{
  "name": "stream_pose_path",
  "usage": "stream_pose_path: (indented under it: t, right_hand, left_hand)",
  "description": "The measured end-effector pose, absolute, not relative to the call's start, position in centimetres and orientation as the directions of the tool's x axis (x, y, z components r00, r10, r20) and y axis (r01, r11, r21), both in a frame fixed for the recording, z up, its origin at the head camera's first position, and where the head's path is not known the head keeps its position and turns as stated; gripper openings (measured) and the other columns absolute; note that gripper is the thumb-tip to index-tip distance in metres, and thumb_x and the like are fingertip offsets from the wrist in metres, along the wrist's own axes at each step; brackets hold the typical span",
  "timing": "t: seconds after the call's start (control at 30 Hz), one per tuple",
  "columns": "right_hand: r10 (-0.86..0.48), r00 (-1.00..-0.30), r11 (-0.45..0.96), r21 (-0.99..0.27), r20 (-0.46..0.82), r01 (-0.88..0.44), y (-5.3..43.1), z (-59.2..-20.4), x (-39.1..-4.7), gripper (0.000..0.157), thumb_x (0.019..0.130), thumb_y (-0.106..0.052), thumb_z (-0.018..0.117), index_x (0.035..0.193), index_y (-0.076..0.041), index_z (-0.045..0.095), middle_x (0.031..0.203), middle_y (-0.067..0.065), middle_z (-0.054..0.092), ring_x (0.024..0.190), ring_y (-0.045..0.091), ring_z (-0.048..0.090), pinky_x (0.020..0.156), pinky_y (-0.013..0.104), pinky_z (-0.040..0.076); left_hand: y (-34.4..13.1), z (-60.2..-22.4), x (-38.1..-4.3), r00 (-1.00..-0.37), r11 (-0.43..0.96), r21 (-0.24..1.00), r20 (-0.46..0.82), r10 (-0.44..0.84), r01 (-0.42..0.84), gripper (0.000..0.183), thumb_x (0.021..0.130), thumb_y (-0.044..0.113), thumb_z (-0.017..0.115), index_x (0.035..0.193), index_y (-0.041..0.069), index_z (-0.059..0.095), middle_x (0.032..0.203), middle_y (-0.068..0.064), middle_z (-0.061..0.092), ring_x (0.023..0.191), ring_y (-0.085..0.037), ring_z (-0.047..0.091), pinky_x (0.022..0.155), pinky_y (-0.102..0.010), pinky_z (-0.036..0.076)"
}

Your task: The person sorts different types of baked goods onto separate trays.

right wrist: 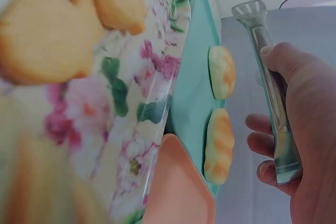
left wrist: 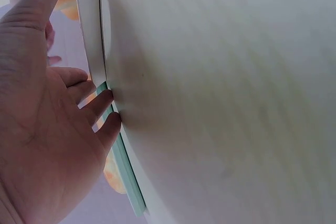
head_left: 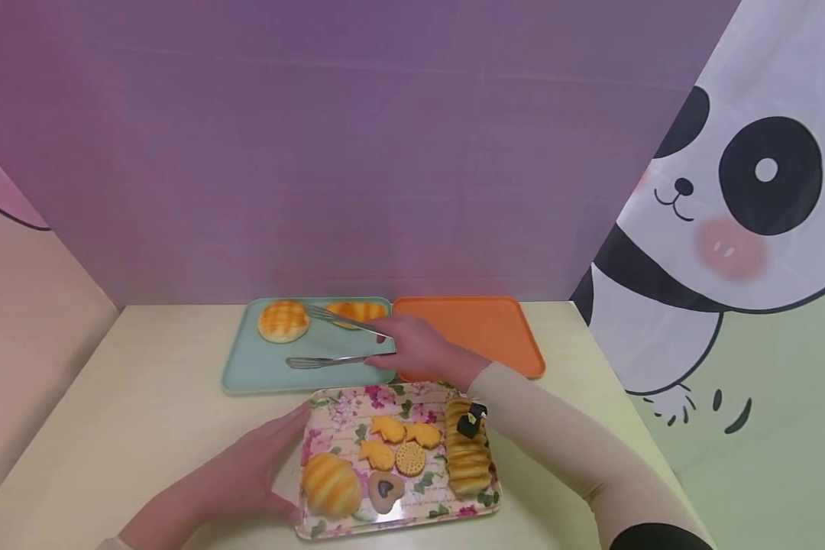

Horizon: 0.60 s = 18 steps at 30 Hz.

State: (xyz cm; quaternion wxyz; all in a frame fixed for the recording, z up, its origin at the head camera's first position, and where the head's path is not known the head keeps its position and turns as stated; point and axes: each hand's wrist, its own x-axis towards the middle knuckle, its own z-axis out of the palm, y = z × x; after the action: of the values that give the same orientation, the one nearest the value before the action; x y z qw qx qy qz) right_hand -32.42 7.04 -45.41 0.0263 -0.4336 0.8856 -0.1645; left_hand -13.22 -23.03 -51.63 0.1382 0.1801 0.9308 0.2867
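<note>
My right hand (head_left: 415, 347) grips metal tongs (right wrist: 273, 93) above the blue-green tray (head_left: 241, 374). The tongs' arms are spread, with nothing between them. A round bun (head_left: 283, 321) lies on that tray at the left; a longer bread (head_left: 357, 312) lies at its right, partly behind the tongs. Along the left edge of the flowered tray (head_left: 347, 412) rests my left hand (head_left: 247, 470), fingers extended, fingertips at the rim (left wrist: 107, 103). On the flowered tray are a striped bun (head_left: 331, 485), a heart-centred cookie (head_left: 386, 491), several fish-shaped crackers (head_left: 376, 454), a round cracker (head_left: 410, 459) and a long ridged bread (head_left: 467, 458).
An orange tray (head_left: 474, 328) stands right of the blue-green one, its near edge close to the flowered tray. A purple backdrop (head_left: 330, 168) rises behind the table (head_left: 158, 382). A panda-print cloth (head_left: 722, 176) hangs at the right. A small black tag (head_left: 471, 421) overlaps the ridged bread.
</note>
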Motion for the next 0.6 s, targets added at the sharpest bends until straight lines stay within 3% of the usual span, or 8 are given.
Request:
stream_pose_path:
  t: [0.2, 0.33, 0.43, 0.5, 0.6]
  right_hand:
    - [-0.786, -0.608, 0.556, -0.308, 0.106, -0.772, 9.5, -44.5, -30.2, 0.061, 0.104, -0.043, 0.077, 0.149, -0.004, 0.065, 0.122, 0.007, 0.077, 0.09, 0.022, 0.072, 0.088, 0.042, 0.064]
    - [-0.798, -0.59, 0.528, -0.33, 0.122, -0.782, 11.2, -44.2, -28.6, 0.056, 0.103, -0.038, 0.08, 0.146, -0.005, 0.068, 0.118, 0.005, 0.079, 0.065, 0.008, 0.057, 0.07, 0.032, 0.058]
    - [-0.809, -0.574, 0.504, -0.354, 0.125, -0.788, 12.4, -44.3, -27.5, 0.053, 0.102, -0.036, 0.081, 0.144, -0.007, 0.069, 0.117, 0.003, 0.079, 0.058, 0.002, 0.046, 0.062, 0.026, 0.05]
    - [-0.814, -0.567, 0.492, -0.369, 0.123, -0.788, 13.0, -44.3, -26.8, 0.053, 0.101, -0.037, 0.082, 0.144, -0.008, 0.069, 0.117, 0.003, 0.079, 0.057, 0.003, 0.044, 0.06, 0.026, 0.047]
    - [-0.823, -0.556, 0.479, -0.381, 0.118, -0.79, 13.9, -44.2, -26.0, 0.054, 0.101, -0.039, 0.081, 0.144, -0.008, 0.069, 0.12, 0.001, 0.079, 0.067, 0.006, 0.055, 0.064, 0.027, 0.051]
  left_hand:
    - [-23.0, -51.7, -13.2, -0.898, 0.767, 0.592, -0.159, 0.411, 0.246, 0.147, 0.063, 0.08, 0.091, 0.177, 0.014, 0.026, 0.183, -0.012, 0.025, 0.164, -0.046, 0.029, 0.129, -0.07, 0.031]
    - [-23.0, -51.7, -13.1, -0.897, 0.766, 0.595, -0.162, 0.412, 0.244, 0.147, 0.063, 0.08, 0.091, 0.177, 0.013, 0.027, 0.183, -0.012, 0.025, 0.164, -0.046, 0.028, 0.129, -0.07, 0.03]
    - [-22.9, -51.6, -12.9, -0.896, 0.766, 0.589, -0.15, 0.419, 0.259, 0.147, 0.063, 0.082, 0.089, 0.177, 0.014, 0.026, 0.183, -0.011, 0.023, 0.164, -0.045, 0.029, 0.129, -0.069, 0.031]
    - [-22.9, -51.4, -12.8, -0.895, 0.765, 0.585, -0.14, 0.423, 0.27, 0.147, 0.063, 0.083, 0.088, 0.177, 0.015, 0.025, 0.183, -0.011, 0.023, 0.164, -0.045, 0.029, 0.129, -0.069, 0.031]
    - [-23.0, -51.1, -12.7, -0.893, 0.762, 0.576, -0.116, 0.435, 0.296, 0.149, 0.063, 0.084, 0.087, 0.178, 0.015, 0.023, 0.183, -0.012, 0.023, 0.163, -0.047, 0.03, 0.128, -0.07, 0.032]
